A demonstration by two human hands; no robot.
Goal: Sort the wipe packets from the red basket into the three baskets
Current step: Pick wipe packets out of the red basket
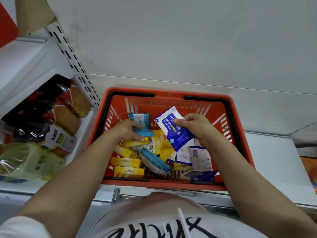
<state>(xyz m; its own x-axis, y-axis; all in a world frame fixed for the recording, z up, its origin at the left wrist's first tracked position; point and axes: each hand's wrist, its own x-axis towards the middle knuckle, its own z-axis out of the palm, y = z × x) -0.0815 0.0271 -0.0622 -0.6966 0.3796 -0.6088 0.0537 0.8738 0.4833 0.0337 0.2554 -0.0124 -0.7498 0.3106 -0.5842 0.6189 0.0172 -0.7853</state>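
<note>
The red basket (240, 134) sits on a white shelf in front of me, holding several wipe packets: yellow ones (128, 171), light-blue ones (154, 160) and dark-blue ones (202, 176). My left hand (127, 129) grips a light-blue packet (141, 124) above the yellow pile. My right hand (195, 125) holds a dark-blue alcohol wipes packet (173, 131) lifted over the basket's middle. The three target baskets are out of sight.
Bagged snacks (56, 117) and a green pack (25, 162) fill the shelf bay to the left, behind a perforated white upright (73, 60). A white back wall rises behind the basket. Bare white shelf (274, 160) lies to the right.
</note>
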